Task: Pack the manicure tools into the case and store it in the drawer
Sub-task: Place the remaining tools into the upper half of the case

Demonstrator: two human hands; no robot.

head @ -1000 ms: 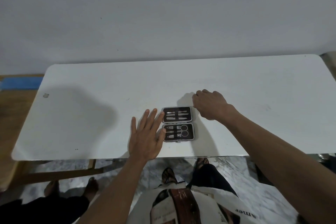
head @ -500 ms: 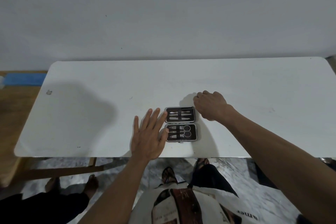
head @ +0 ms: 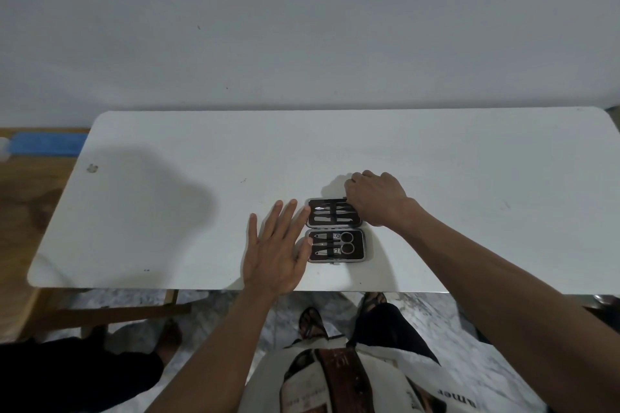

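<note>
A small manicure case lies open flat on the white table, near its front edge. Both dark halves hold metal tools under straps: files and pushers in the far half, scissors and clippers in the near half. My left hand lies flat with fingers spread at the case's left edge, its fingertips and thumb touching it. My right hand is curled over the far half's right corner; whether its fingers grip the edge is hidden.
The table's front edge runs just below the case. A blue box sits on a wooden surface at far left. Under the table show a marble floor, my sandalled feet, and another person's feet at lower left.
My right hand has slid a little left, onto the far half's right corner. The left hand keeps its place beside the case. The camera has shifted slightly.
</note>
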